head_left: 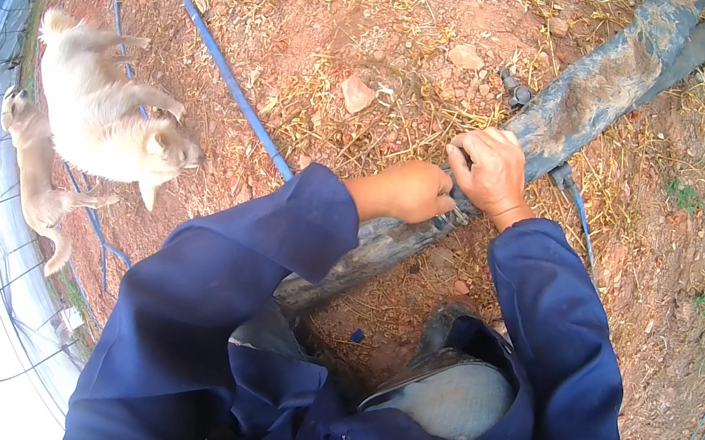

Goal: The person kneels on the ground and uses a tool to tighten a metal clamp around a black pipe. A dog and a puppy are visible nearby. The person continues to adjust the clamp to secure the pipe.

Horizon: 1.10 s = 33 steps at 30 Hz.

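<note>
A wide, flattened black hose (586,101), caked with dried mud, runs slantwise from the upper right down toward my legs. Both hands are closed and close together over its middle. My left hand (414,191) is a fist with the thumb toward the right, at the hose's edge. Just beyond it, my right hand (491,171) curls its fingers inward, with a dark gap inside the fist. Some thin, straw-coloured strands show below the hands; what either fist grips is hidden.
Dark fittings (517,91) sit beside the hose, one with a blue tube (581,218). Another blue hose (214,40) crosses the reddish, straw-strewn soil. At left stand a pale dog (99,105) and a smaller tan dog (37,164). My boot (445,326) is beside the hose.
</note>
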Tool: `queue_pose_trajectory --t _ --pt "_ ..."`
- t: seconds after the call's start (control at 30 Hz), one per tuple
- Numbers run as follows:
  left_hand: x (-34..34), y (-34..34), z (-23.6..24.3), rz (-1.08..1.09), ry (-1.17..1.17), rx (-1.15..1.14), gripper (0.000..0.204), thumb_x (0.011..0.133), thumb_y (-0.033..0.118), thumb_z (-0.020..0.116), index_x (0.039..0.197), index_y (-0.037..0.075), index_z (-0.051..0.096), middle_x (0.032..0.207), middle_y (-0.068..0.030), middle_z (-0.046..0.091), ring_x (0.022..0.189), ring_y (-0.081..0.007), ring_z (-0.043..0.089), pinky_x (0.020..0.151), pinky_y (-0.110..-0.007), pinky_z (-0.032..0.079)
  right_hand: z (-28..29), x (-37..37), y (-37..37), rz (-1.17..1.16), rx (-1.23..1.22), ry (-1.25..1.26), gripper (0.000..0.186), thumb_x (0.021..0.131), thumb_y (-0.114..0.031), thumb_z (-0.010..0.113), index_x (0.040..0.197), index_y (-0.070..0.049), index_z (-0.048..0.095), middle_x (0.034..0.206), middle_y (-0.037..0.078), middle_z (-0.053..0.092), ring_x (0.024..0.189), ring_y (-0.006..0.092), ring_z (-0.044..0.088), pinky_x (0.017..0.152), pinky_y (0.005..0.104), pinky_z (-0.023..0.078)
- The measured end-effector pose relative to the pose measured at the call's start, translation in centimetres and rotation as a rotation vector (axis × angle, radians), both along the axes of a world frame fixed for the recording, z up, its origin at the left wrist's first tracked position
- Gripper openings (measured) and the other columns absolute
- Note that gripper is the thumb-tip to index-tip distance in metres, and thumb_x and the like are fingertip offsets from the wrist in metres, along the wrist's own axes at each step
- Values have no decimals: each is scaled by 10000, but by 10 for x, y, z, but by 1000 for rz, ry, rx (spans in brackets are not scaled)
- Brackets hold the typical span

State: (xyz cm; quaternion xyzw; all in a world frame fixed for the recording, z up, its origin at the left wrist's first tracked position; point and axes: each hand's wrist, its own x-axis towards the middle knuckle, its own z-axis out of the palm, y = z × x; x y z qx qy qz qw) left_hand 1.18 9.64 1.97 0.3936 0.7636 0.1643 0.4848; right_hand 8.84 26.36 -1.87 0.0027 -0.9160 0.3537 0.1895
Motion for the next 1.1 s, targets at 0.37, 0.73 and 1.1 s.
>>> queue_pose_trajectory --t 0.37,0.73,1.1 --pt "-6 -19 8 -334 502 419 332 917 420 713 859 97 665 842 -90 693 859 -334 695 791 -468 549 1 -1 -1 -9 26 -1 102 860 -180 769 817 -136 688 793 26 688 793 274 658 741 422 495" --pt "-5 1 -4 27 -62 -214 809 1041 694 421 913 -23 772 824 -301 712 821 -463 709 797 -542 538 -4 -4 0 3 34 70 164 793 -203 755 689 -162 635 620 62 600 611 296 635 591 467 497" --pt "1 -16 -1 -77 153 290 248 907 253 731 825 26 675 776 -139 672 726 -362 646 674 -463 506 -4 2 -3 -29 -18 35 142 829 -192 748 768 -136 633 740 34 633 770 268 631 719 422 463"
